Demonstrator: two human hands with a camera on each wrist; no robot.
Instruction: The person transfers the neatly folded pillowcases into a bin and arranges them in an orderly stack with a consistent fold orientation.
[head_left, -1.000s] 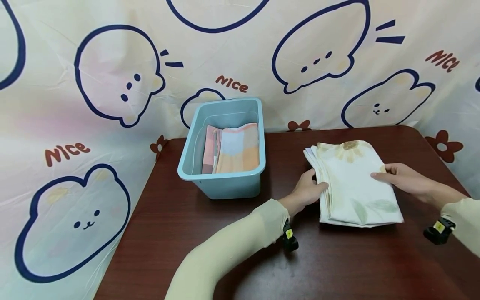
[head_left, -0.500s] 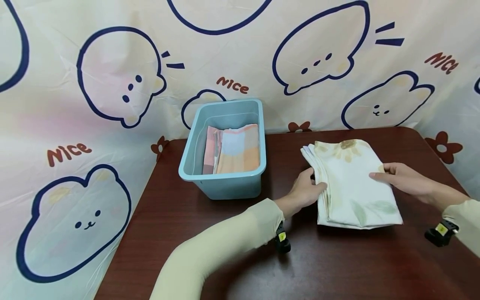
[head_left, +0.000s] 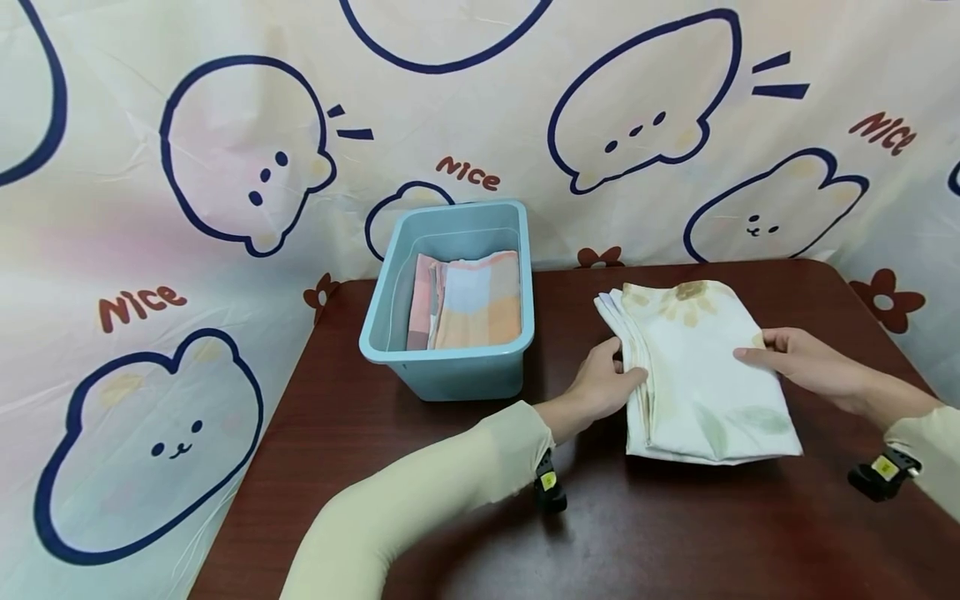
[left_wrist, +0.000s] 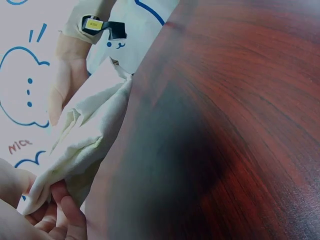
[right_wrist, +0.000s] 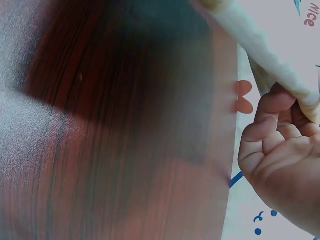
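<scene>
A folded white cloth (head_left: 705,375) with a yellow flower and green leaves printed on it is held just above the table in the head view. My left hand (head_left: 607,379) grips its layered left edge, thumb on top. At the right edge my right hand (head_left: 813,367) pinches it, thumb above and fingers beneath. In the left wrist view, curled fingers (left_wrist: 62,212) show under the cloth (left_wrist: 85,130). The right wrist view shows fingers (right_wrist: 272,107) bent under the rolled cloth edge (right_wrist: 270,50).
A blue plastic bin (head_left: 446,358) stands on the dark wooden table (head_left: 315,467), left of the cloth. Inside it lies folded checked fabric (head_left: 480,300) in pink, blue and orange. A patterned curtain (head_left: 480,100) hangs behind the table.
Both hands have shifted slightly to the left with the cloth between them, the left hand more than the right. The bin and its contents stay put.
</scene>
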